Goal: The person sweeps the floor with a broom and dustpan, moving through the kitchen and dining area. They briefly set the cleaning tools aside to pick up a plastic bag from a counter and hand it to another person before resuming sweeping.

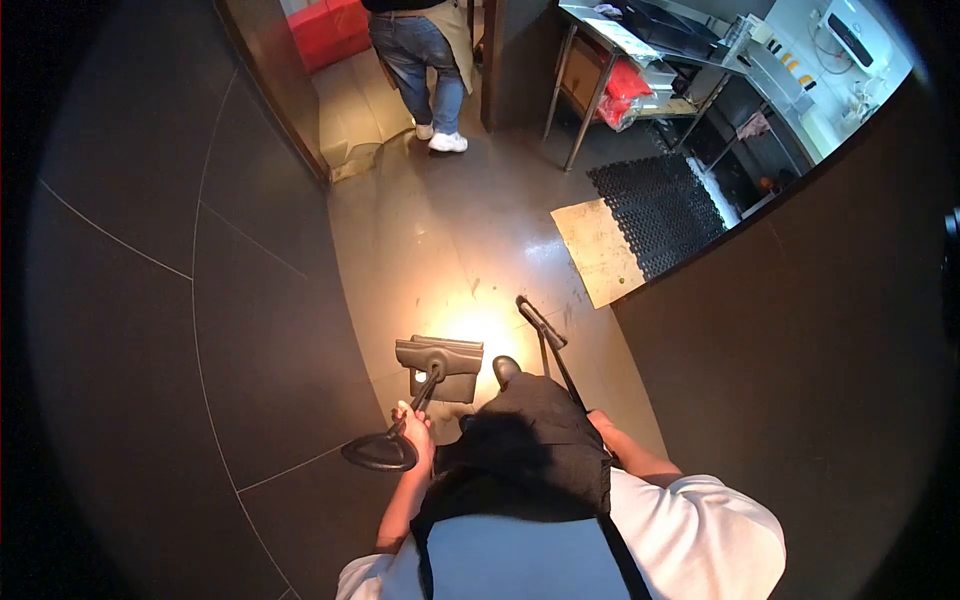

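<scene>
My left hand (413, 425) is wrapped round the handle of a black long-handled dustpan (445, 386), just below the handle's looped top end. The pan hangs low over the floor in front of my left leg. At my other side, my right hand (602, 424) is closed around a thin dark pole, its fingers partly hidden by my black apron. This pole belongs to a broom (541, 322), whose narrow dark head is at the floor ahead of my right shoe (506, 370). Broom and dustpan are apart.
Dark tiled walls (130, 330) flank the passage. Ahead, a person (425, 70) in jeans and an apron stands at a doorway. To the right are a metal table (610, 35), a black rubber mat (660, 215) and a cardboard sheet (598, 250) on the floor.
</scene>
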A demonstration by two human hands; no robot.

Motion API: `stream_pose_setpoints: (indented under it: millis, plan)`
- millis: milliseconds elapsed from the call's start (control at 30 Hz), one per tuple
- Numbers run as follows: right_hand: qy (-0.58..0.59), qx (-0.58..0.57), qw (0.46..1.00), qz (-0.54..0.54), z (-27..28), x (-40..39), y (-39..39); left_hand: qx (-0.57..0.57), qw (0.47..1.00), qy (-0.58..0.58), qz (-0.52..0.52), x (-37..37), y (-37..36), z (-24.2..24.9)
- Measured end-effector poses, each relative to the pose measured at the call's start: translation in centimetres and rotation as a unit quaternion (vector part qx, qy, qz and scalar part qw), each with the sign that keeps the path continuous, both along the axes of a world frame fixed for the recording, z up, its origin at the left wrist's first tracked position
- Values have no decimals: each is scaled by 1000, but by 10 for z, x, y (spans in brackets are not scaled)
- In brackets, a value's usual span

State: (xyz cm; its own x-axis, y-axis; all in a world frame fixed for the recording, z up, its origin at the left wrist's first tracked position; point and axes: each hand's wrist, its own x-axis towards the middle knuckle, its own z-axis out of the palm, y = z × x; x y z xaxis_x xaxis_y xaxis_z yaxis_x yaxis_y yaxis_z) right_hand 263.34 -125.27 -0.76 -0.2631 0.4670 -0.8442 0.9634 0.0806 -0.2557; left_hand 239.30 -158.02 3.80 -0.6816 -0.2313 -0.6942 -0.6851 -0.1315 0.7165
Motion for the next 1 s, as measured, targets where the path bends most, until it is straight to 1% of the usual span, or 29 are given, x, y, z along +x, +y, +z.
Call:
stream_pose_setpoints:
  millis: [33,100,133,167,200,233,300,367,400,433,467,500,533,600,633,667,700,733,767,800,833,867,900,933,967,1000]
  plan:
    - [5,1,1000,-7,-9,1,2,1,1000,6,0,1,0,0]
    - [12,1,1000,-18,-31,5,5,36,999,-3,16,-5,-8,-32]
    - [17,12,1000,-12,-41,4,10,52,998,-7,25,-7,-10,-37]
    - [23,22,999,-6,-51,2,15,40,998,-15,52,-9,-10,-41]
    - [30,32,999,0,-57,-3,20,28,996,-23,79,-14,-1,-31]
    - [36,55,998,-4,-46,-14,20,15,994,-30,106,-20,5,-25]
    - [49,99,994,-14,-3,-52,27,36,994,-15,106,-30,2,-39]
    - [6,93,996,-15,1,-94,50,56,993,0,105,-46,3,-59]
    - [-16,89,996,-14,3,-117,62,55,991,-6,124,-56,10,-52]
    - [-8,123,992,-3,14,-145,69,55,988,-13,144,-68,22,-34]
    - [-17,50,999,0,33,-180,85,53,985,-20,164,-81,34,-24]
    - [-1,44,999,-19,31,-210,99,64,978,-67,186,-103,26,-50]
    - [15,36,999,-37,26,-240,113,18,972,-18,232,-112,28,-75]
    - [62,51,997,-2,6,-314,151,-100,991,-16,85,-144,43,-51]
    - [67,50,996,10,-11,-355,174,-115,985,55,120,-164,75,1]
    - [70,82,994,32,-14,-404,194,-87,982,84,146,-189,98,9]
    - [108,112,984,90,-29,-452,217,-59,977,114,171,-214,121,17]
    - [142,137,969,148,-49,-497,240,8,977,97,189,-222,118,-8]
    - [159,160,954,200,-114,-536,269,70,973,76,207,-220,109,-30]
    - [102,24,984,144,-58,-599,284,68,980,56,181,-237,113,-33]
    - [179,170,954,169,-105,-644,301,66,985,36,153,-255,117,-36]
    - [166,158,952,205,-112,-696,321,60,982,25,176,-278,138,-25]
    - [220,236,925,202,-93,-745,328,63,986,50,148,-302,157,-8]
    - [164,191,945,210,-73,-799,341,68,988,74,121,-324,176,8]
    - [183,216,922,264,-106,-845,357,61,987,88,119,-337,183,5]
    - [168,185,926,282,-112,-887,368,53,986,101,118,-349,190,2]
